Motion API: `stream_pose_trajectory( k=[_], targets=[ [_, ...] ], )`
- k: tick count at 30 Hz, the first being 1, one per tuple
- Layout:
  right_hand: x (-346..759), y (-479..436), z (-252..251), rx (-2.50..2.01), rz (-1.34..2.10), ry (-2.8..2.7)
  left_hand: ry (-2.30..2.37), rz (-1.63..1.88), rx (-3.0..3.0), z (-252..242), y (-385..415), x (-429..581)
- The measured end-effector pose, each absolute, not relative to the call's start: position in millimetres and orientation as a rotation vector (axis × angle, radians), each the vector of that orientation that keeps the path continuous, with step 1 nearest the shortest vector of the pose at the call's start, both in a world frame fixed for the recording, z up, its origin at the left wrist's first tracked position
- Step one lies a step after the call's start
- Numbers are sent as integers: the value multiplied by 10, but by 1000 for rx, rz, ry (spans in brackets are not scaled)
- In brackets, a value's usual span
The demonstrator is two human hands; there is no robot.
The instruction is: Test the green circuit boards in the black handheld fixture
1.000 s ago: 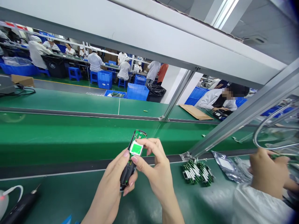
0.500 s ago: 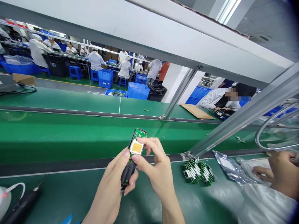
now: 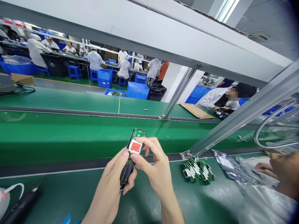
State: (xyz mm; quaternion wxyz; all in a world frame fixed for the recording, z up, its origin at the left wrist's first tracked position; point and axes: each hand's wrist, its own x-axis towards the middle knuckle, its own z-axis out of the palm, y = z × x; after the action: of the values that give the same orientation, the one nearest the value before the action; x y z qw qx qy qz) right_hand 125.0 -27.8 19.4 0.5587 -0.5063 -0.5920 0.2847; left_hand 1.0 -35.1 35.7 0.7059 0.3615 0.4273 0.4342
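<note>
My left hand (image 3: 112, 177) is wrapped around a slim black handheld device (image 3: 126, 174), its thumb along the near side. The casing is uncovered at the upper end, where a green circuit board (image 3: 139, 133) shows. On that board sits a small square display screen (image 3: 135, 147), lit red inside a white border. My right hand (image 3: 155, 165) pinches the display screen at its right side, index finger at the upper edge and thumb at the lower corner. The device is held tilted above the bench; its lower end is partly hidden by my fingers.
Green-and-white circuit boards (image 3: 198, 170) lie piled on the bench (image 3: 79, 189) to the right. Beyond them are a silver bag (image 3: 230, 166) and a co-worker's hand (image 3: 285, 171). A black electric screwdriver (image 3: 22, 202) lies at left. A metal post (image 3: 224, 127) slants across the right.
The screen's lit area has turned from yellow-orange to red. Both my hands keep nearly the same hold. At right, the co-worker's hand has shifted slightly.
</note>
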Motion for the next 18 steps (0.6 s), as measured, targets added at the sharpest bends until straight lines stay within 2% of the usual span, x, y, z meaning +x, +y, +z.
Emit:
stream_pose_trajectory(
  k=[8, 13, 18],
  targets=[
    [1139, -297, 130, -1159, 733, -1291, 1079, 1031, 1078, 324, -403, -4],
    [1325, -431, 29, -1049, 554, -1096, 1010, 995, 1035, 273, -387, -5],
    [1928, -647, -324, -1601, 512, -1432, 954, 1189, 870, 146, -216, -99]
  ],
)
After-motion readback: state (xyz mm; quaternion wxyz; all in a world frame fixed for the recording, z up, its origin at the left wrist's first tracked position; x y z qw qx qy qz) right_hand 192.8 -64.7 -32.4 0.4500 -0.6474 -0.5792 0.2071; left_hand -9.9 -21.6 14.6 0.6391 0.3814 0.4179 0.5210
